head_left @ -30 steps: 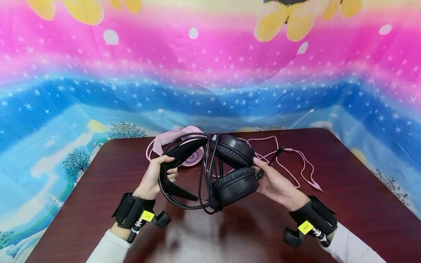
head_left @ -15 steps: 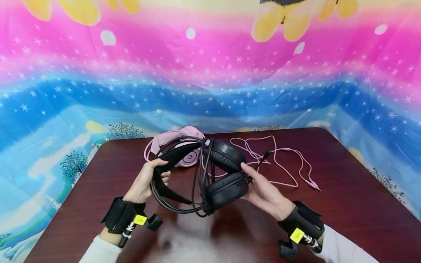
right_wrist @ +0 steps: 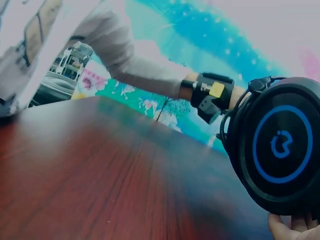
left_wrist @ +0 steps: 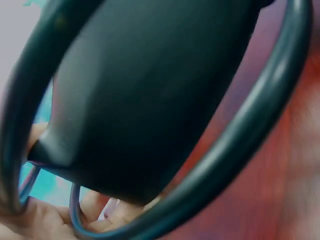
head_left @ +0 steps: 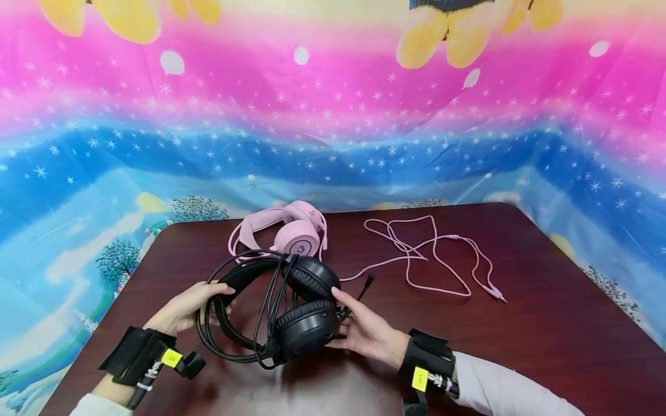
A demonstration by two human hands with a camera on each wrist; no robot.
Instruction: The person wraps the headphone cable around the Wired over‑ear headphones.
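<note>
Both hands hold a black over-ear headset [head_left: 307, 330] low over the near left-middle of the table. My left hand [head_left: 182, 307] grips the headband, thumb on top and fingers curled beneath. In the left wrist view the dark headband pad [left_wrist: 150, 100] and its tube frame fill the picture, with fingertips below. My right hand [head_left: 370, 335] pinches the ear cups at their outer side, beside the thin microphone boom [head_left: 366, 287]. A blue ring and logo mark the ear cup [right_wrist: 282, 145] in the right wrist view. Its black cable is bundled across the headset. Whether it touches the table cannot be told.
Just behind the black headset lies a pink headset [head_left: 298, 238]. Its pink cable [head_left: 439, 260] loops across the back right of the brown table [head_left: 520, 346] to a plug. A printed cloth backdrop [head_left: 333, 156] stands along the table's far and side edges.
Both hands have brought the black headset leftward and down toward the near side of the table. The pink headset behind it now shows almost fully. The grips look the same.
</note>
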